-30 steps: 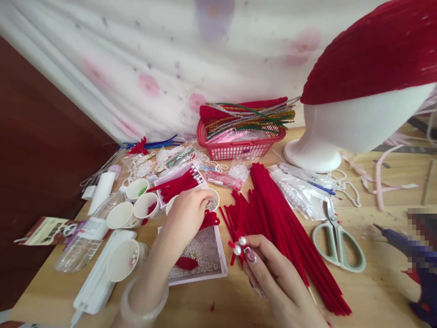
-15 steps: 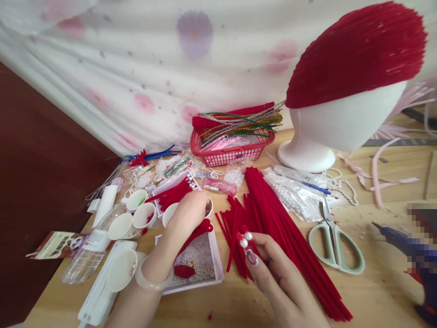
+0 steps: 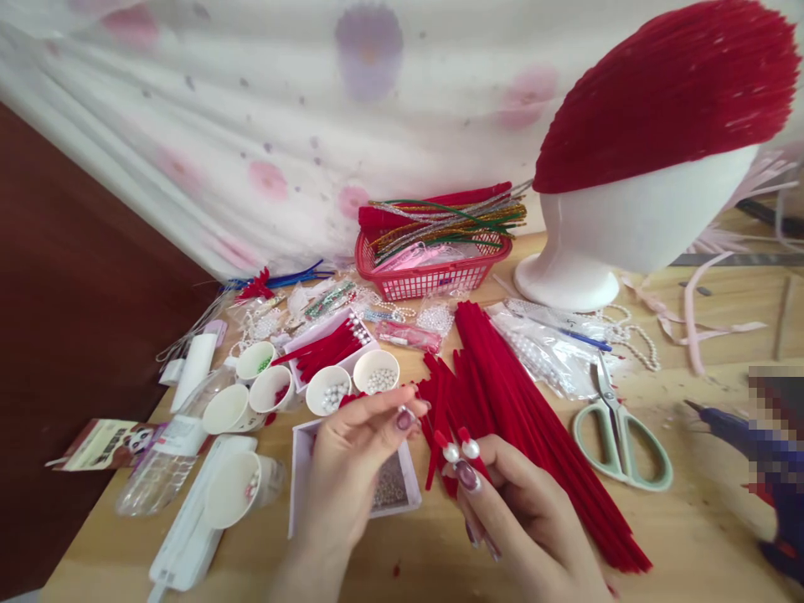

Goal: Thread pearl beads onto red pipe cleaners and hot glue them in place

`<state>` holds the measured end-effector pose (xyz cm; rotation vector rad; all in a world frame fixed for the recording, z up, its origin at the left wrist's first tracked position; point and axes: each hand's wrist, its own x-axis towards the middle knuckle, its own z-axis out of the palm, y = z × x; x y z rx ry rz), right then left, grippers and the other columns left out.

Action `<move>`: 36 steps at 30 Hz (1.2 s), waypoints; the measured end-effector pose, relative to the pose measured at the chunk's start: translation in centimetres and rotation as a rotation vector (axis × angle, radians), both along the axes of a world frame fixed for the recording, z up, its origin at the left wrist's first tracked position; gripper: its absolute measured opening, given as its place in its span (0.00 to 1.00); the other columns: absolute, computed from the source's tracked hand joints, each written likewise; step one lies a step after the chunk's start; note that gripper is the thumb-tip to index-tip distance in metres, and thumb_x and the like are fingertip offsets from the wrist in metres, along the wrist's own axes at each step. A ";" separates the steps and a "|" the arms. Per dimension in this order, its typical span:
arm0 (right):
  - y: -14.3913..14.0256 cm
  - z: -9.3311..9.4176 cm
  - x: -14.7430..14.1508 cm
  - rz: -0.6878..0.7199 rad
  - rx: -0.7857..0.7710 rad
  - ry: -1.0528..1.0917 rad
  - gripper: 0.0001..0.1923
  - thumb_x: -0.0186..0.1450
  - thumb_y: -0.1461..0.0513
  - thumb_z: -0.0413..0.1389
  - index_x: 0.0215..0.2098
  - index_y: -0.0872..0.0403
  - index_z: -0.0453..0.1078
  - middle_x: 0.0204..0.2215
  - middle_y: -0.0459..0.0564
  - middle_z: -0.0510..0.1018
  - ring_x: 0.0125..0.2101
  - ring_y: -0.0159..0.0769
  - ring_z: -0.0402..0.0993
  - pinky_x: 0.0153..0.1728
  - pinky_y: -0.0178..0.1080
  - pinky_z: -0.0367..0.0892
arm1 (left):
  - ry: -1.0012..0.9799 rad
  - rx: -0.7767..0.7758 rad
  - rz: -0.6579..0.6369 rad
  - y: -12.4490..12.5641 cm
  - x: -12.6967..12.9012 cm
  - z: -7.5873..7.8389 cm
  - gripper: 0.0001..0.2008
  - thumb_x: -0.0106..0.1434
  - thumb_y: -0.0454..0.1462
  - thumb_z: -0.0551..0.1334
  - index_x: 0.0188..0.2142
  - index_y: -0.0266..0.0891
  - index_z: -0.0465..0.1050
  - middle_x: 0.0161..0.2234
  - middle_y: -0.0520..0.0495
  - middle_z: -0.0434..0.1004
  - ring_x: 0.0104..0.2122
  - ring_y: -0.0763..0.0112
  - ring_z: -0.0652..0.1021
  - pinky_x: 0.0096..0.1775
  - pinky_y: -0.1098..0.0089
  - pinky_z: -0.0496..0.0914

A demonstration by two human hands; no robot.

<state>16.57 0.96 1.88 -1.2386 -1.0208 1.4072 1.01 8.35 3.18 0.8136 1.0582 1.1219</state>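
Note:
My right hand pinches two short red pipe cleaner pieces, each threaded with a white pearl bead. My left hand has thumb and index finger pressed together, just left of those beads. Whatever small thing lies between its fingertips is too tiny to make out. Behind the left hand stand a paper cup of small pearl beads and another cup of larger white beads. Partly covered by that hand is a white box of beads. Long red pipe cleaners lie beyond the right hand.
Scissors and a blue glue gun lie to the right. A red basket and a white mannequin head with a red fuzzy cap stand behind. Several paper cups, a bottle and a power strip occupy the left.
My left hand has come out of the paper cup and moved down and right, its fingertips near the beads. The right hand has shifted slightly right and turned the two pearls side by side.

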 end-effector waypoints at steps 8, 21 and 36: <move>-0.8 0.8 -1.5 0.015 0.034 -0.047 0.26 0.72 0.40 0.53 0.29 0.51 0.68 0.18 0.41 0.69 0.20 0.29 0.63 0.23 0.34 0.58 | -0.533 -0.190 -0.131 -1.5 -0.3 -1.7 0.10 0.48 0.37 0.82 0.29 0.42 0.86 0.26 0.53 0.87 0.27 0.76 0.84 0.33 0.78 0.80; 0.0 1.7 -2.0 0.132 0.212 -0.247 0.16 0.73 0.59 0.51 0.27 0.51 0.65 0.18 0.39 0.68 0.19 0.27 0.62 0.21 0.32 0.58 | -0.613 -0.070 -0.208 -1.4 -1.5 -2.4 0.09 0.51 0.38 0.81 0.27 0.44 0.84 0.26 0.56 0.83 0.27 0.81 0.81 0.34 0.80 0.79; -0.3 1.7 -1.7 0.136 0.218 -0.395 0.15 0.73 0.58 0.51 0.29 0.52 0.68 0.19 0.36 0.60 0.19 0.26 0.57 0.21 0.31 0.54 | -0.418 0.106 -0.197 -1.2 -1.7 -2.2 0.09 0.50 0.40 0.81 0.28 0.47 0.85 0.24 0.54 0.80 0.27 0.77 0.79 0.33 0.77 0.76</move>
